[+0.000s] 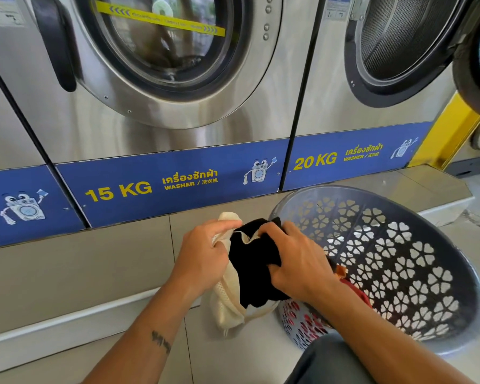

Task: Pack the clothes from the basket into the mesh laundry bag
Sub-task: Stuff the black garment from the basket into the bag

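Lower centre: left hand (203,254) pinching bag (226,297) rim; right hand (297,261) clenched on black garment (254,261), between hands, at bag mouth. Basket (416,261) right.

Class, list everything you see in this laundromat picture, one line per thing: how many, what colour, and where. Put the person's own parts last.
Washing machines: three partly in view, steel with blue bands, along the back; the 15 KG door shut, the 20 KG door open.
Laundry basket: one, grey, perforated, on the floor at right, tipped toward the person.
Red clothes: some, red, low in the basket.
Mesh laundry bag: one, cream, left of the basket.
Black garment: one, black, at the bag's mouth.
Knee: one, grey trousers, bottom edge.
Left hand: gripping the bag's edge.
Right hand: gripping the black garment.
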`<control>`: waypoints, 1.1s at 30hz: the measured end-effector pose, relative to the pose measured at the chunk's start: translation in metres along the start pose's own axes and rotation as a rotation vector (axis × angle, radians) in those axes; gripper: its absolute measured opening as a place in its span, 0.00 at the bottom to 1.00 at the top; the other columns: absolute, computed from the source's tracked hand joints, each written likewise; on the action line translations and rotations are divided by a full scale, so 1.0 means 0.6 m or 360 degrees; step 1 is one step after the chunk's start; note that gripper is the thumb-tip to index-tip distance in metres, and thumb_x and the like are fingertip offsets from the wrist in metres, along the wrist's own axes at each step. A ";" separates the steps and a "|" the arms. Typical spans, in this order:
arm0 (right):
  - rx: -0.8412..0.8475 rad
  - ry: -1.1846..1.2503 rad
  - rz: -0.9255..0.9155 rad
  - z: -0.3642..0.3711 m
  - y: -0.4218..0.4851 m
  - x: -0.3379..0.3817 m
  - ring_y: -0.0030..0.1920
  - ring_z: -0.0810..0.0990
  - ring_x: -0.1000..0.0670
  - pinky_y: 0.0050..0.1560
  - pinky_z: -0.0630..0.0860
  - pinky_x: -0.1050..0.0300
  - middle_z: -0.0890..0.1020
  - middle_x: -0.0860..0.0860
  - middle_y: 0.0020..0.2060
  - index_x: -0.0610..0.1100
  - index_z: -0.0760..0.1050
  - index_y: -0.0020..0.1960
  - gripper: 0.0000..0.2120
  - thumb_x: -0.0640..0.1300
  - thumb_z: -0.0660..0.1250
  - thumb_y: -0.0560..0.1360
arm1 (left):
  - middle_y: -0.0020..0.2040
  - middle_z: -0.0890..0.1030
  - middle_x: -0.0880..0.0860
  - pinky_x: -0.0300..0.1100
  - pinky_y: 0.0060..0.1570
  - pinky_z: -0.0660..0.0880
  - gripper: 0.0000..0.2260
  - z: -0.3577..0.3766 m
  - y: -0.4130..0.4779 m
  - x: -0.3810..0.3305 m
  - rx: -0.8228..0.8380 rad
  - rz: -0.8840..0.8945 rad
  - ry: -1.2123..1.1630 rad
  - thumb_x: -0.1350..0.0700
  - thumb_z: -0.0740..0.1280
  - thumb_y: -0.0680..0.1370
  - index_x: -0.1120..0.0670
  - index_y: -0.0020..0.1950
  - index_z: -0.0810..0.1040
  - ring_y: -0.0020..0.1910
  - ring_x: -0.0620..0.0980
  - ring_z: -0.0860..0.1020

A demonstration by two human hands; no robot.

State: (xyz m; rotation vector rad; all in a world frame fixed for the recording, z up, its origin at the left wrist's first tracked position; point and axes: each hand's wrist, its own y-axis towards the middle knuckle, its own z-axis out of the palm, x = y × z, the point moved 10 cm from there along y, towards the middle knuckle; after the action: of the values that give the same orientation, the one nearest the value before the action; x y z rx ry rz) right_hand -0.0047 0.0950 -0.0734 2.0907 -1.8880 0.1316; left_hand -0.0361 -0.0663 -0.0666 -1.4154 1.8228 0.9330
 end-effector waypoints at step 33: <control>0.0752 0.0050 -0.0801 0.137 -0.035 0.109 0.59 0.75 0.46 0.66 0.71 0.52 0.80 0.49 0.59 0.47 0.77 0.62 0.19 0.50 0.71 0.73 | 0.53 0.80 0.37 0.42 0.49 0.78 0.25 -0.019 -0.020 0.014 -0.0100 -0.0309 -0.0490 0.67 0.62 0.73 0.36 0.49 0.84 0.52 0.44 0.79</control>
State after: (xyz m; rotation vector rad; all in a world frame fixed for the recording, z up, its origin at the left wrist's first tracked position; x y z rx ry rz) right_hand 0.0120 0.0101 -0.1365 2.7847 -1.3430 0.5275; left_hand -0.0270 -0.0819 -0.0690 -1.3722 1.4164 1.0496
